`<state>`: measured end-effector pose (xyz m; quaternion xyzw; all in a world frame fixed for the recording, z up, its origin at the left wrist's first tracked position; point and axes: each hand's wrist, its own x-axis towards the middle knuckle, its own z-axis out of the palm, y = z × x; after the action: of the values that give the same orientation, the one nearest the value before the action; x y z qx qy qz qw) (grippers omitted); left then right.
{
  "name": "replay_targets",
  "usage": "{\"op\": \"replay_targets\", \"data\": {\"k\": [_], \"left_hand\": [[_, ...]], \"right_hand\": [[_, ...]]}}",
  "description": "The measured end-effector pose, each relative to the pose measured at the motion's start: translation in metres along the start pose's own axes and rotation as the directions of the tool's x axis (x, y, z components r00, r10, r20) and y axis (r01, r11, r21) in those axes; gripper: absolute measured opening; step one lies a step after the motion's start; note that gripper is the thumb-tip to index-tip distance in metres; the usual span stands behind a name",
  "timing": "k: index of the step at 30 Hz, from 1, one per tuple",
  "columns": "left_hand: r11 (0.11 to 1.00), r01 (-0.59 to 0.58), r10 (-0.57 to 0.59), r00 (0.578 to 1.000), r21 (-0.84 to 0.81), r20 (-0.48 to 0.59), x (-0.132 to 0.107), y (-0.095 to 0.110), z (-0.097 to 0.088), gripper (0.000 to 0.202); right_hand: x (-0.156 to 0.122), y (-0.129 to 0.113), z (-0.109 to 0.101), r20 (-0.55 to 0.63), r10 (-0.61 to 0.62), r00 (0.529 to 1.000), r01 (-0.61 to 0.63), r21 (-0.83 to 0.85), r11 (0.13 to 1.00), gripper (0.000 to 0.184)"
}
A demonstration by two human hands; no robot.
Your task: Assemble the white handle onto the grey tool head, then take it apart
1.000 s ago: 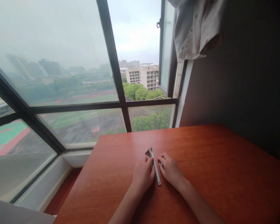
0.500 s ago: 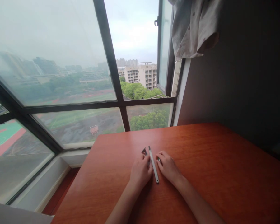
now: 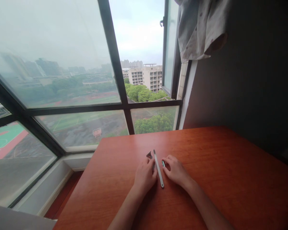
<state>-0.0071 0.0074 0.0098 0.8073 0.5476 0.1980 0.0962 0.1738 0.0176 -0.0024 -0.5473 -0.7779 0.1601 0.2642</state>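
Note:
A slim silver stick (image 3: 158,168), like a pen or stylus, lies on the reddish wooden table (image 3: 218,166) between my two hands. My left hand (image 3: 145,175) rests palm down just left of it, fingers curled over a small dark metallic piece (image 3: 149,155) that pokes out past the fingertips. My right hand (image 3: 176,171) rests to the right of the stick, its fingers pinched on a tiny silver-green piece (image 3: 163,164).
The table's far edge meets a large window (image 3: 69,80) with dark frames; an opened pane (image 3: 170,48) is at the back. A pale garment (image 3: 199,28) hangs at the upper right beside a dark wall (image 3: 254,80). The floor drops away left of the table.
The hands and the stick stay in nearly the same place. The tiny piece at my right fingertips shows a little more now. The camera shifted slightly.

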Motion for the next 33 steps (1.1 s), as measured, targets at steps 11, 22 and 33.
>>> {"op": "replay_targets", "data": {"k": [11, 22, 33], "left_hand": [[0.997, -0.034, 0.034, 0.999, -0.071, -0.003, 0.0, -0.002, -0.003, 0.027], [0.989, 0.075, -0.081, 0.996, -0.125, -0.046, 0.003, -0.008, -0.006, 0.026], [0.981, 0.171, -0.168, 0.985, 0.094, -0.039, 0.008, -0.034, -0.005, 0.025]], "right_hand": [[0.0, -0.004, 0.001, 0.048, -0.007, 0.999, 0.008, -0.025, 1.0, 0.016], [0.002, -0.006, 0.002, 0.014, 0.046, 0.999, -0.046, -0.004, 0.999, 0.025], [0.004, 0.005, -0.003, -0.028, 0.225, 0.974, -0.226, -0.197, 0.954, 0.027]]}}
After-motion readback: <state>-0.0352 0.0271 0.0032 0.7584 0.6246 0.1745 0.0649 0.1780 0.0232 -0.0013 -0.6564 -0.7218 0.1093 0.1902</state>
